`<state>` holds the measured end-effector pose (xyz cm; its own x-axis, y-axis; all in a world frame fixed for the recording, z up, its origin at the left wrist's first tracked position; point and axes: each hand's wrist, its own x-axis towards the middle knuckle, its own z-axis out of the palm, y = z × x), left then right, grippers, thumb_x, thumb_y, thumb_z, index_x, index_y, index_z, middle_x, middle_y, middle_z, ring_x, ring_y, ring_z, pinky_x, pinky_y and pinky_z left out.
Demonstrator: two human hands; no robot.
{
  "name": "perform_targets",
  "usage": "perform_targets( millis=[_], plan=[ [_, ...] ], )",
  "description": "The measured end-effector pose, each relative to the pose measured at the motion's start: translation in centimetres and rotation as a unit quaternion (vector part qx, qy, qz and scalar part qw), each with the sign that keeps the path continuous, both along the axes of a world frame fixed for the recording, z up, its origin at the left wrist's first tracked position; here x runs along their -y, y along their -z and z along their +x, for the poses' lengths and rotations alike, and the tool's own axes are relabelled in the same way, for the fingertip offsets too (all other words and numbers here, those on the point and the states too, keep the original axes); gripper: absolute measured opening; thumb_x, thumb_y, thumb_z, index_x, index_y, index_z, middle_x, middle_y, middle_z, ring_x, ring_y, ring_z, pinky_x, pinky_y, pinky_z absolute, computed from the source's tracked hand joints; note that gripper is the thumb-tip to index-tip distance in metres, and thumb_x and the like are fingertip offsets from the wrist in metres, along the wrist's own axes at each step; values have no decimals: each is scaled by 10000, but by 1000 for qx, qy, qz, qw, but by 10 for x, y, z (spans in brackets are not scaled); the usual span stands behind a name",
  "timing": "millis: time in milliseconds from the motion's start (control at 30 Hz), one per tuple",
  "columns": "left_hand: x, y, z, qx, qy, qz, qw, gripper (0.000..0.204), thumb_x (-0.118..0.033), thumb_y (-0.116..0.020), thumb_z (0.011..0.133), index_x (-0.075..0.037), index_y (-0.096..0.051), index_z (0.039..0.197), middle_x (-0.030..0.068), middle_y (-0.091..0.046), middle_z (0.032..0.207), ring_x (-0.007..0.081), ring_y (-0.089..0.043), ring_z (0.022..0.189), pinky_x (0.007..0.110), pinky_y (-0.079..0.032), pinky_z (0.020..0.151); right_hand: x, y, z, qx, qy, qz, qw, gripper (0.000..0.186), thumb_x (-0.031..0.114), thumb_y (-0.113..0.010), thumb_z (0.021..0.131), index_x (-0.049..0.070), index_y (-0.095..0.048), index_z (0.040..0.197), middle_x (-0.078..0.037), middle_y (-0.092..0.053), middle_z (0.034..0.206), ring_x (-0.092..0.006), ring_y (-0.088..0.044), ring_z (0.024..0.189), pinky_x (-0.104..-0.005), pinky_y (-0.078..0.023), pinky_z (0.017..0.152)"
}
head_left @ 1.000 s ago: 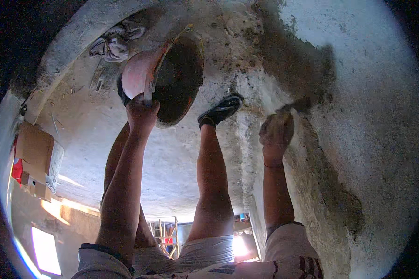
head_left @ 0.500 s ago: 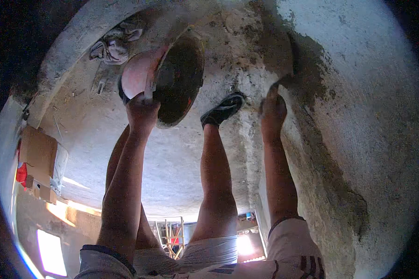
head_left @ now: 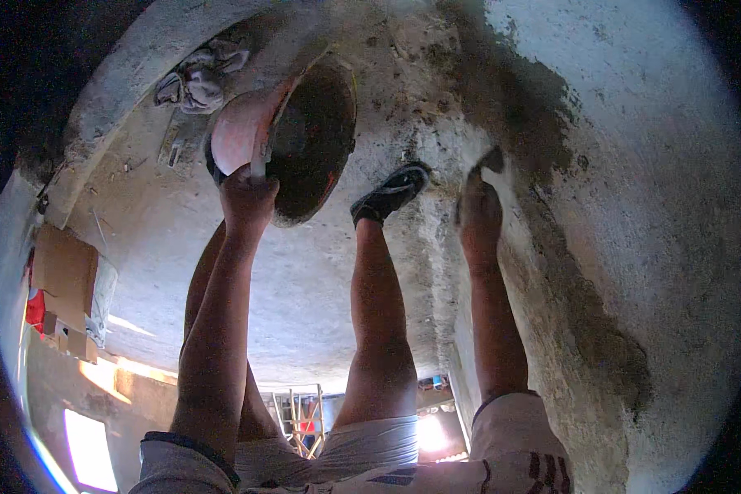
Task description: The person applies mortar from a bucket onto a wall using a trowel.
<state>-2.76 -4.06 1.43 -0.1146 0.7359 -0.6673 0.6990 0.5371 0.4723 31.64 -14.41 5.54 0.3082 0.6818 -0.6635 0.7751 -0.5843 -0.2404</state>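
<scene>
Trowel [head_left: 492, 159] gripped in right hand [head_left: 478, 216] fingers against wall [head_left: 634, 206]; left hand [head_left: 247, 198] fingers clasp pan [head_left: 313, 140] rim

Reddish-pink pan [head_left: 247, 132] with dark inside, grey plaster wall [head_left: 650, 189], black sandal [head_left: 391, 192], brown cardboard [head_left: 64, 267]

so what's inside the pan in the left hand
The pan, tilted and gripped at its rim by the left hand, shows a dark mortar-smeared inside; shadow hides how much it holds.

Crumpled grey rag [head_left: 202, 76] on concrete ledge, cardboard pieces [head_left: 64, 276] far left, black sandal [head_left: 391, 191] on floor
</scene>
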Motion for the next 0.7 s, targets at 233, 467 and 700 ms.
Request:
perform_targets(
  millis=[233,467,700],
  plan=[
    [11,19,-15,1,79,52,996,171,-151,-595,644,13,-549,638,143,-542,530,248,-526,499,371,-423,533,-7,50,8,32,-75,111,990,644,26,-623,672,22,-382,1269,-168,-546,846,-327,-528,788,-405,-437,657],
    [9,7,-2,4,-2,30,1000,172,-158,-597,639,11,-562,647,168,-545,545,289,-538,511,374,-425,533,6,-42,9,-264,514,221,786,212,305,-483,912,98,-503,950,7,-495,722,-107,-471,602,-278,-424,550],
    [10,4,-5,-5,15,37,999,173,-156,-613,633,9,-569,663,174,-552,564,280,-543,517,367,-436,537,-3,-124,-12,-378,657,260,599,297,255,-491,909,77,-459,1144,-29,-504,963,-128,-506,825,-305,-469,655]
  ],
)
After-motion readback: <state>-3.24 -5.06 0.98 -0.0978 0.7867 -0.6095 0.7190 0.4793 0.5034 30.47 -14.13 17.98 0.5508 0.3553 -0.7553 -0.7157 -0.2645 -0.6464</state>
